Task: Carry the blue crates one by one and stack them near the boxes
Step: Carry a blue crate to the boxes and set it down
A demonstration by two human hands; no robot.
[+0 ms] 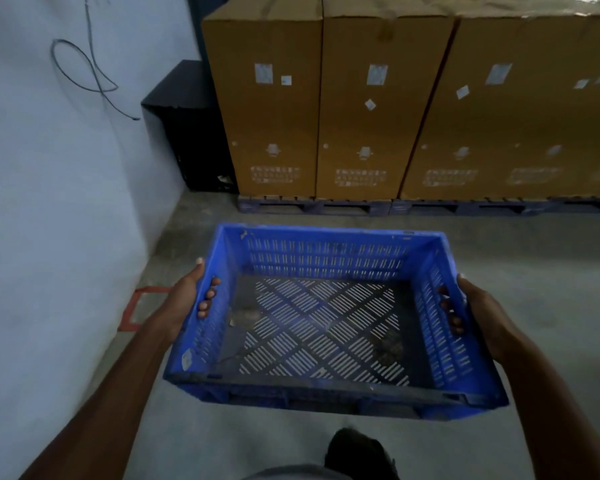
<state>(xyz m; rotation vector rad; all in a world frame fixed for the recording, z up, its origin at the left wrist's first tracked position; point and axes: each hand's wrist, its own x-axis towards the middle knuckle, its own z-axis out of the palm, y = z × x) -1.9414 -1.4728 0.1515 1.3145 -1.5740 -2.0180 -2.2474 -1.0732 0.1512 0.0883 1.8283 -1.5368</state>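
Carrying: I hold one empty blue crate [326,317] off the floor in front of me, at the near centre of the view, its slotted bottom showing the grey concrete floor [534,271] through it.
Left hand: my left hand [191,299] grips the crate's left wall, fingers curled in through the handle slot, thumb up along the outer rim.
Right hand: my right hand [471,310] grips the right wall the same way, fingertips hooked through its slot.
Destination: tall cardboard boxes [361,98] stand in a row on dark pallets [312,205] at the far side; bare floor lies between them and the crate. No other crate is in view, so I judge this one starts the stack.
Left side: a pale wall [49,202] runs close along my left, with a loose cable [94,67] hanging on it and a black cabinet [184,126] in the far corner.
Underfoot: my dark shoe [357,452] shows beneath the crate; a red marking [136,310] sits on the floor by the wall.
Risk, grip: the hold rests on fingertips only, so a jolt could let one side slip and tip the crate.
Risk, sight: the crate hides the floor just ahead of my feet, so I could trip.
Risk, placement: setting down too far forward could knock the pallet edge; drifting left could scrape the wall.
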